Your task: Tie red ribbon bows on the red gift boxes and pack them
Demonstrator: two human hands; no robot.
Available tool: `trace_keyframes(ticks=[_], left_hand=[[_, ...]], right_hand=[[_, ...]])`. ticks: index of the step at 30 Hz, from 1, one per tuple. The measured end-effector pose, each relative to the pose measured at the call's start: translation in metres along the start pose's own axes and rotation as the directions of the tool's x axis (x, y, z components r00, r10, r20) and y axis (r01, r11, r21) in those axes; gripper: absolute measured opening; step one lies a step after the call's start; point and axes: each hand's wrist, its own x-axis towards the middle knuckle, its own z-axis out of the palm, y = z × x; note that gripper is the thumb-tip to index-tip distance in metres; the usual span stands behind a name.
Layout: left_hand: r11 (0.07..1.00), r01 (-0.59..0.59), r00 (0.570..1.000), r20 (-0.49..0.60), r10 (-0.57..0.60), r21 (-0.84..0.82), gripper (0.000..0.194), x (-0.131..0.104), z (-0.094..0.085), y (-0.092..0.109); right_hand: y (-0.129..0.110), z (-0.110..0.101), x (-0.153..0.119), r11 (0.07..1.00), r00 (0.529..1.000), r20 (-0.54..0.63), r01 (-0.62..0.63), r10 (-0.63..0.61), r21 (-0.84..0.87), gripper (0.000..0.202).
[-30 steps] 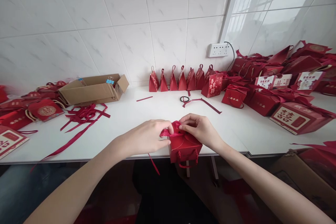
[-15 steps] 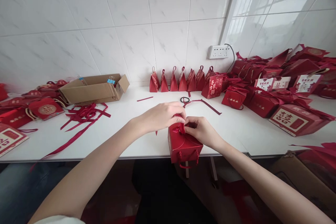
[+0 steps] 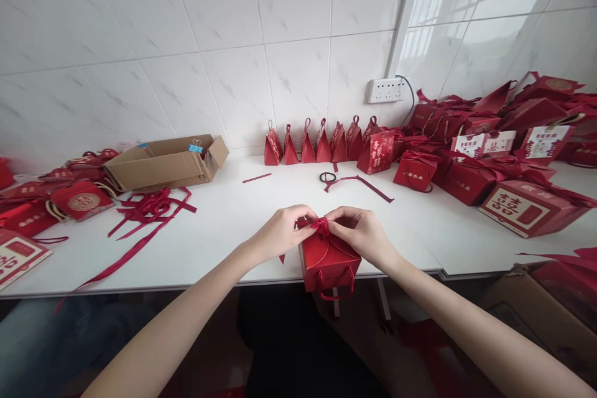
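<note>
Pinching red ribbon (image 3: pixel 321 225) with left hand (image 3: pixel 284 233) and right hand (image 3: pixel 362 233) alike, red box (image 3: pixel 332 259) just below both.

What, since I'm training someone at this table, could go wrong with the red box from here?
The left hand and right hand seem to pinch the ribbon on top of the red box; if either slips, the gathered part might loosen.

The red box appears to overhang the front edge of the table, so a hard tug could tip it.

A long loose ribbon trails past that edge and may snag.
</note>
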Motion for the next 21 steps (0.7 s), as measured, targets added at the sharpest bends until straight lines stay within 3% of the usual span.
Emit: trace_keyframes(ticks=[7,11,17,21], left_hand=[[1.0,-0.025,1.0,0.006,0.025,-0.003,0.016,-0.003,0.009,0.007],[0.987,0.094,0.995,-0.016,-0.097,-0.131,0.027,-0.001,0.013,0.009],[0.896,0.2,0.98,0.061,-0.192,-0.396,0.026,0.002,0.017,0.008],[0.806,0.253,0.966,0.097,-0.239,-0.536,0.024,0.003,0.017,0.009]], right_hand=[[-0.001,0.001,-0.003,0.988,0.996,-0.057,0.067,-0.075,-0.138,0.009],[-0.001,-0.004,-0.003,0.978,0.992,-0.024,0.115,-0.12,-0.172,0.013],[0.001,-0.017,0.001,0.972,0.981,0.098,0.18,-0.166,-0.152,0.017],[0.008,-0.016,0.001,0.934,0.961,0.049,0.275,-0.271,-0.23,0.011]])
